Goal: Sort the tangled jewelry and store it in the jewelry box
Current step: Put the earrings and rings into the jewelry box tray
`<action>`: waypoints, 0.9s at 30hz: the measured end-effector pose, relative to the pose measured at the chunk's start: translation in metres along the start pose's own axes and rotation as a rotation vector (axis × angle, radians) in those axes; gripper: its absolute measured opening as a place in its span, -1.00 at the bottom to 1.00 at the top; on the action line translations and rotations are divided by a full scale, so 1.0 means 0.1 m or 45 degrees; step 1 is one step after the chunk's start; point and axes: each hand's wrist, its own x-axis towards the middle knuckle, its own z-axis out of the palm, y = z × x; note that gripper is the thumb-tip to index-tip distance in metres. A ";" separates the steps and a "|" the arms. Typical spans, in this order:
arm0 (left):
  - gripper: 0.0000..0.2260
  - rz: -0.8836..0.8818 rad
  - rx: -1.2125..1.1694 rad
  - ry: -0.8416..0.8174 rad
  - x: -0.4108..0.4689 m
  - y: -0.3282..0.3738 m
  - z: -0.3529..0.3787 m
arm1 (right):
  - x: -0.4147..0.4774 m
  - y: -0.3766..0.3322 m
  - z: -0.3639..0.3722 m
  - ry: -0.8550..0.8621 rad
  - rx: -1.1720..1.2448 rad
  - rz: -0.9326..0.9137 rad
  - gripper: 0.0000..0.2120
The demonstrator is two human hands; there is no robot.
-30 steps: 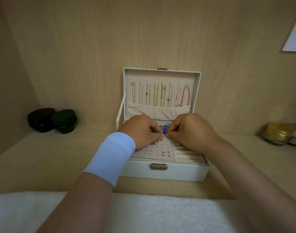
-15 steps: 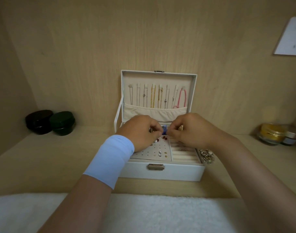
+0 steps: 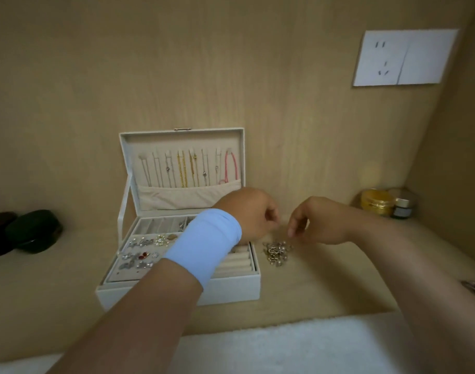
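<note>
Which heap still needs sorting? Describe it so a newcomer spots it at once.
Find the open white jewelry box on the wooden shelf. Just beside its right wall, on bare wood, lies the tangled pile of gold and silver pieces. Unlike the earrings set in rows inside the box, it is one loose clump.

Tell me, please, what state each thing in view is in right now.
jewelry box, open, lid upright
necklaces, hanging in a row inside the lid
earrings, set in the box's left tray
tangled jewelry, heaped on the shelf right of the box
left hand, fingers curled near the heap, hold unclear
right hand, fingers curled near the heap, hold unclear
dark cases, closed
gold jar, closed
wall socket, nothing plugged in
</note>
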 end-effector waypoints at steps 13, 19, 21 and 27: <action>-0.87 -0.083 0.168 -0.200 0.11 0.06 0.23 | 0.10 0.12 0.26 -0.045 0.399 -0.145 -0.88; -0.68 -0.162 -0.364 -0.006 0.07 0.04 0.25 | 0.02 0.19 0.09 0.106 0.819 -0.066 -0.94; -0.71 -0.166 -0.473 0.084 0.05 0.04 0.24 | 0.01 0.17 0.07 0.122 1.011 -0.025 -0.91; -0.90 -0.201 -0.536 0.253 -0.01 -0.01 0.21 | 0.06 0.10 0.11 0.141 1.118 0.055 -0.64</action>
